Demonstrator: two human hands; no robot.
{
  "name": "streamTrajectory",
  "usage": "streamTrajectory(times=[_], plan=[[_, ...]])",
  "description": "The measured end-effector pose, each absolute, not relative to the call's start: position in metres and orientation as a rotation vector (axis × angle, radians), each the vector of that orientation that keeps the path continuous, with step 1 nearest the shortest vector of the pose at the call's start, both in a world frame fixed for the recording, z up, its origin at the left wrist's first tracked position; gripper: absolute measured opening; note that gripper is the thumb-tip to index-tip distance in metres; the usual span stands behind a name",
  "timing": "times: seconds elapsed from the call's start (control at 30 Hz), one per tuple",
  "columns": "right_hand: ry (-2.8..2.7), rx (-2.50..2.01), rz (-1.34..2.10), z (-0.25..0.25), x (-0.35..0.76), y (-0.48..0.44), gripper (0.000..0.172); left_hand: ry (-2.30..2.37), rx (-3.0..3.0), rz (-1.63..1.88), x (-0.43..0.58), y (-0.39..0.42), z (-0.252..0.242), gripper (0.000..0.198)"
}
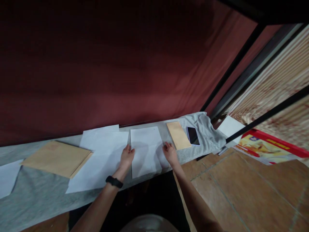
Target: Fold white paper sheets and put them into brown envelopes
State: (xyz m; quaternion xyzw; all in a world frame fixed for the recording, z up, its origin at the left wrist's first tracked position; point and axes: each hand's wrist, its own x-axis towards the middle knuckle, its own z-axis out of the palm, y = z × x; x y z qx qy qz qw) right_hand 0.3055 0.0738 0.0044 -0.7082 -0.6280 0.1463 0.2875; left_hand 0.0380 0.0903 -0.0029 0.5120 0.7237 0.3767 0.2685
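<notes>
A white sheet of paper (146,154) with faint creases lies in front of me on the grey cloth. My left hand (126,157) is at its left edge, fingers bent and thumb over the margin; a black band circles that wrist. At the opposite edge, my right hand (170,153) has its fingers curled in a pinch on the paper's side. More white sheets (103,164) overlap one another left of my left hand. To the right of my right hand rests a tan envelope (178,135).
Several brown envelopes (56,158) are stacked on the left, beside another white sheet (8,177). A dark-screened phone (193,136) lies on the grey cloth (205,129) at right. Behind rises a dark red wall (120,80). A red and yellow box (267,146) sits beyond a black bar (265,116).
</notes>
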Motion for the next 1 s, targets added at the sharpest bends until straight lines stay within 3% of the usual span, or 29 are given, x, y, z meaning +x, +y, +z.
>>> streamTrajectory(times=[0.13, 0.3, 0.7, 0.87, 1.0], plan=[[-1.594, -1.902, 0.486, 0.009, 0.297, 0.097, 0.02, 1.898, 1.205, 1.055, 0.041, 0.102, 0.006, 0.016], [-1.493, -1.835, 0.681, 0.013, 0.299, 0.104, 0.01, 1.793, 1.105, 1.071, 0.04, 0.093, 0.022, 0.011], [-1.23, -1.377, 1.13, 0.086, 0.317, 0.125, 0.04, 1.587, 1.108, 1.077, 0.017, 0.111, 0.114, 0.036], [-1.202, -1.198, 1.167, 0.13, 0.321, 0.129, 0.043, 1.365, 1.073, 1.144, 0.019, 0.118, 0.169, 0.047], [-1.214, -1.085, 1.103, 0.147, 0.323, 0.123, 0.041, 1.243, 1.133, 1.273, 0.028, 0.111, 0.184, 0.05]])
